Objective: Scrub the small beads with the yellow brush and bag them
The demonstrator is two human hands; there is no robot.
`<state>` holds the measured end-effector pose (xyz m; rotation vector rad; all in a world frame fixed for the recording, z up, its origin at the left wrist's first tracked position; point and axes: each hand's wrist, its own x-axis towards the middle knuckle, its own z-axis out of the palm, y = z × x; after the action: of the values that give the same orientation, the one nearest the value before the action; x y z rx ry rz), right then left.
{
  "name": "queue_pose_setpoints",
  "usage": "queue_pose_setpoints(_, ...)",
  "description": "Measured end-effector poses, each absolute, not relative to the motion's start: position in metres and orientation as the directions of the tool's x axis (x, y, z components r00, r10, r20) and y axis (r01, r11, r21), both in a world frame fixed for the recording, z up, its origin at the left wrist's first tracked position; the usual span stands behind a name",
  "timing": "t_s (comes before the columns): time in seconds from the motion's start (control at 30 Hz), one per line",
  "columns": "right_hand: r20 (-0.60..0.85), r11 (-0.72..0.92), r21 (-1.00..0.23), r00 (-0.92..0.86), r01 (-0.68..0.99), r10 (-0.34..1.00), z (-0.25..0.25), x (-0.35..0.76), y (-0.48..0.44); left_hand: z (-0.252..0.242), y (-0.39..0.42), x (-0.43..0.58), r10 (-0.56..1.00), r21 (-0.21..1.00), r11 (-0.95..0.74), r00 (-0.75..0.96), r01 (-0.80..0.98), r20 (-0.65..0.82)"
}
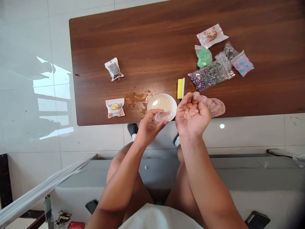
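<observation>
My left hand (150, 124) is closed round a small clear plastic cup (163, 117), held tilted over the near edge of a white bowl (162, 99) of liquid. To its right, my right hand (193, 119) is cupped palm up, its fingers curled round clear pinkish beads (190, 112). Behind the right hand lies a pink fluffy cloth (215, 107), partly hidden by it. A yellow-bristled brush (180, 88) stands just beyond the bowl's right side.
Wet spots (138, 99) mark the brown table (143, 41) left of the bowl. Two small packets (114, 69) lie farther left. At the right are a large bag of dark beads (209, 76), a bag of green material (204, 58) and several other packets.
</observation>
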<state>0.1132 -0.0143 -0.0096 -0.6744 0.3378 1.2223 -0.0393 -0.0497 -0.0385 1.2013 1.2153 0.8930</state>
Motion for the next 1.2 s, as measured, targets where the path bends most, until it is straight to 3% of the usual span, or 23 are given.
queue_pose_setpoints(0.17, -0.547, 0.169, -0.391, 0.376, -0.905, 0.748, -0.012, 0.113, -0.014, -0.027, -0.051, -0.04, 0.981, 0.971, -0.007, 0.191, 0.237, -0.04)
queue_pose_setpoints(0.23, -0.577, 0.127, -0.384, 0.345, -0.915, 0.741, -0.009, 0.115, -0.014, -0.024, -0.052, -0.04, 0.979, 0.977, -0.029, 0.203, 0.211, -0.015)
queue_pose_setpoints(0.33, -0.6, 0.012, -0.393, 0.267, -0.919, 0.754, -0.005, 0.119, -0.016, -0.025, -0.049, -0.038, 0.989, 0.997, 0.057, 0.131, 0.044, -0.062)
queue_pose_setpoints(0.47, -0.63, -0.12, -0.493, 0.258, -0.862, 0.732, -0.001, 0.122, -0.018, -0.033, -0.039, -0.035, 0.987, 0.98, 0.153, -0.028, -0.125, -0.158)
queue_pose_setpoints(0.63, -0.661, -0.136, -0.458, 0.234, -0.879, 0.713, 0.0, 0.12, -0.018, -0.024, -0.033, -0.028, 0.944, 0.868, 0.3, -0.008, -0.397, -0.33)
queue_pose_setpoints(0.83, -0.655, -0.208, -0.383, 0.107, -0.9, 0.748, 0.006, 0.121, -0.015, -0.004, -0.027, -0.028, 0.882, 0.811, 0.433, -0.003, -0.393, -0.472)
queue_pose_setpoints(1.03, -0.677, -0.317, -0.45, 0.088, -0.835, 0.731, 0.011, 0.126, -0.013, 0.007, -0.024, -0.035, 0.916, 0.82, 0.392, 0.089, -0.417, -0.392)
queue_pose_setpoints(1.2, -0.66, -0.26, -0.418, 0.095, -0.87, 0.745, 0.007, 0.125, -0.013, 0.002, -0.02, -0.04, 0.914, 0.801, 0.399, 0.129, -0.446, -0.384)
